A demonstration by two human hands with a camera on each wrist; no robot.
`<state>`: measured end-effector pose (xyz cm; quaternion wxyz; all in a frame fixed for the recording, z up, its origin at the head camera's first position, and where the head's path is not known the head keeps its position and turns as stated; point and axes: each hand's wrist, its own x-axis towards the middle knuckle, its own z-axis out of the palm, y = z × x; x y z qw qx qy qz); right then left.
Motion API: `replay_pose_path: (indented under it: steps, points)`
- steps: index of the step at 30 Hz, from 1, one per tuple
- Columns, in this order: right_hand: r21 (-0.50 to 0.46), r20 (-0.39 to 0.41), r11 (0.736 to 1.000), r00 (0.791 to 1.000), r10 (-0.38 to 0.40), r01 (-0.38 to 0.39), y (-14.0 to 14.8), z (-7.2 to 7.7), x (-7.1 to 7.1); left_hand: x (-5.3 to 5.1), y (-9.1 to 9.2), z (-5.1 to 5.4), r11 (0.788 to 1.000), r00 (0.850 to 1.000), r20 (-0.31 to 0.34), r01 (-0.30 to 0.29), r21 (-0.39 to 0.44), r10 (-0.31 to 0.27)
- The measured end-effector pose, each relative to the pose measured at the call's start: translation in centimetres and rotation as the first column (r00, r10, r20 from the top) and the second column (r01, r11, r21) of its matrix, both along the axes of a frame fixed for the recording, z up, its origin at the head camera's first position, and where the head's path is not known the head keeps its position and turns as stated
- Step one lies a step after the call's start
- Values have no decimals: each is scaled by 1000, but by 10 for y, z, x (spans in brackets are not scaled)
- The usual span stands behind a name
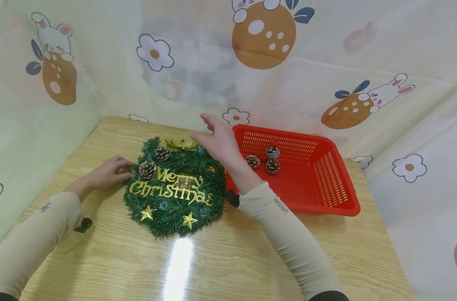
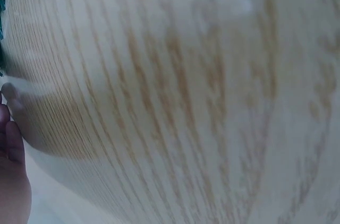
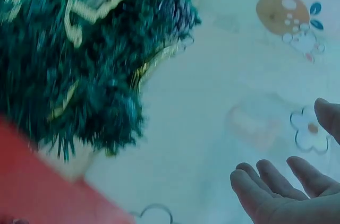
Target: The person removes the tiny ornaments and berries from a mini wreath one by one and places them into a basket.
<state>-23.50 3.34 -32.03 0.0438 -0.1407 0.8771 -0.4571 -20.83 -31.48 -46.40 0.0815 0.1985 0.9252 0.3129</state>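
Note:
A green Christmas wreath (image 1: 209, 209) lies on the wooden table, with gold "Merry Christmas" lettering (image 1: 176, 190), gold stars (image 1: 189, 220) and a gold ornament (image 1: 181, 144) at its top. Two pinecones sit on its upper left, one grey-brown pinecone (image 1: 147, 170) close to my left fingertips. My left hand (image 1: 110, 172) grips the wreath's left edge between thumb and fingers; the very tips are partly hidden in the greenery. Raised over the gap between wreath and basket, my right hand (image 1: 220, 140) holds nothing. Its fingers (image 3: 281, 181) are spread and relaxed in the right wrist view.
To the right stands a red plastic basket (image 1: 341, 184) with slotted walls and several pinecones (image 1: 272, 166) inside. A patterned curtain (image 1: 198, 83) hangs behind and beside the table (image 1: 138, 267). Light reflects off the table's front.

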Motion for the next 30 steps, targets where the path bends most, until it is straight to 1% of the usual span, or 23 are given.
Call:
replay_pose_path:
  steps: [2, 6, 11, 15, 17, 19, 25, 30]
  points:
    - [22, 3, 999, 1000, 29, -29, -8, -3, 3, 0, 1, 1, 1000, 1000, -3, 3, -2, -3]
    - [49, 9, 995, 996, 84, -84, -25, -13, 10, -1, 0, 1, 1000, 1000, -8, 7, -9, -7]
    - [59, 34, 992, 993, 113, -115, -50, -31, 21, -3, -1, -1, 1000, 1000, -8, 11, -9, -11]
    - [31, 76, 993, 991, 112, -114, -67, -44, 29, -2, -1, -2, 1000, 1000, -13, 2, 1, -2]
    - [36, 76, 993, 991, 112, -115, -74, -50, 31, -2, -2, -3, 1000, 1000, -30, 0, 4, 0]
    - [44, 75, 992, 990, 117, -120, -81, -58, 33, -2, -2, -3, 1000, 999, -33, -4, 5, 4]
    - [82, 80, 989, 990, 114, -121, -96, -78, 37, 0, -1, 2, 1000, 1000, -1, 0, 10, 0]
    - [123, 68, 986, 992, 102, -110, -106, -88, 40, 0, -1, 3, 1000, 1000, 16, -4, 6, 4]
